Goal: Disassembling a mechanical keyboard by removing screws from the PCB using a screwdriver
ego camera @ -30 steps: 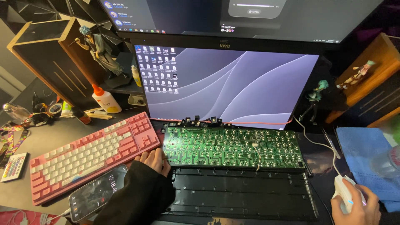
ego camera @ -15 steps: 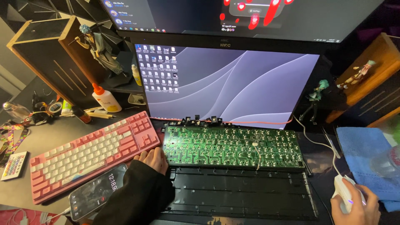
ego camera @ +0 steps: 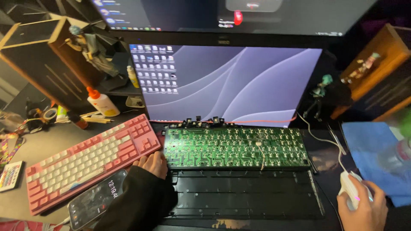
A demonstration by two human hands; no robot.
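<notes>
Two monitors [ego camera: 231,81] dominate a dark table [ego camera: 60,141], one stacked above the other, the lower showing a purple desktop with rows of icons. Two wooden boxes [ego camera: 38,68] flank them, one at each side. Below the lower screen lies one green circuit board [ego camera: 235,147], bare of keys, resting on the rear edge of one black keyboard tray [ego camera: 244,196]. One pink keyboard [ego camera: 90,160] with white keys sits angled just left of the board. One blue cloth [ego camera: 372,149] lies at the far right, a blurred bottle [ego camera: 396,156] over it.

The left hand [ego camera: 152,164], in a black sleeve, rests knuckles-up with fingers curled, between the pink keyboard and the circuit board, touching both edges and gripping nothing. The right hand [ego camera: 361,209] is cupped over one white mouse [ego camera: 353,190], fingers closed loosely around it, its cable running up toward the monitors.

One phone [ego camera: 96,199] lies lit beside the left sleeve. Three figurines [ego camera: 92,49] stand about the screens: one at left, two at right. One white glue bottle [ego camera: 102,102] with an orange cap stands left of the monitor.
</notes>
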